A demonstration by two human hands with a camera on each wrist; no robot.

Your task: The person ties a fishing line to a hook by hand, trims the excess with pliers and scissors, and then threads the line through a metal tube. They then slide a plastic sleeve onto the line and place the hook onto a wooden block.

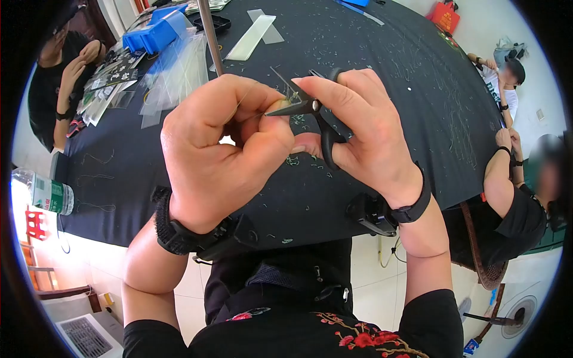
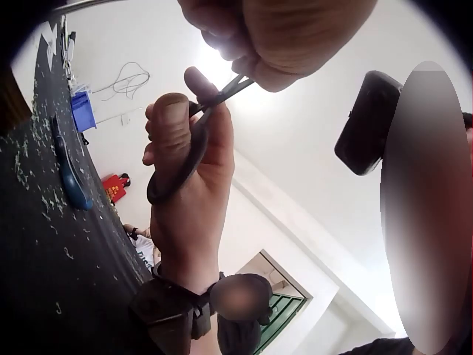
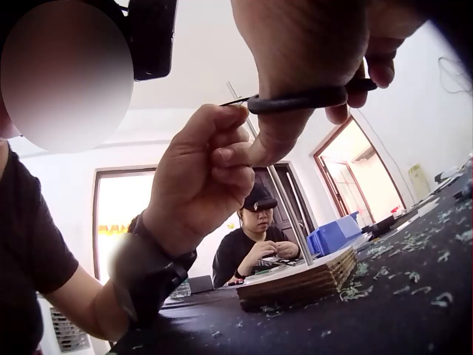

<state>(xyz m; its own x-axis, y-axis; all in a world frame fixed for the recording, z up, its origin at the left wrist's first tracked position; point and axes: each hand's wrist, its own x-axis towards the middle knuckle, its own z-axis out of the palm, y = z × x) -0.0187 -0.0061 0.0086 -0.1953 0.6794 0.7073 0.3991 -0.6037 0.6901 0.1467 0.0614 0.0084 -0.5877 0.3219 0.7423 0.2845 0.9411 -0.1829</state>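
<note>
By the left edge of the counter (image 1: 131, 203) you have a plastic bottle (image 1: 51, 194), with clear plastic sheets (image 1: 176, 77) and a blue bin (image 1: 146, 40) towards its far left edge. A metal rod (image 1: 210, 36) rises beyond your left hand (image 1: 224, 149), whose grip is curled, pinching a small greenish piece (image 1: 285, 102) between thumb and fingertips; it is too tiny to identify. You hold that piece raised above the counter, right by the blades. Just to its right are the scissors (image 1: 316, 106), blades parted, with your right hand's (image 1: 370, 125) grip curled round the handles. One blade lies across the tip of your left thumb, so the likeliest trouble, I judge, is nicked skin, caused by closing the blades there or by either hand slipping. Your fingertips partly hide the piece, so a badly angled snip could cut into the wrong part. If your pinch loosened, the piece could drop among the green clippings (image 1: 292, 160) nearer the counter's near edge and be hard to pick out. Further right, loose strands (image 1: 465, 143) lie towards the right edge.
</note>
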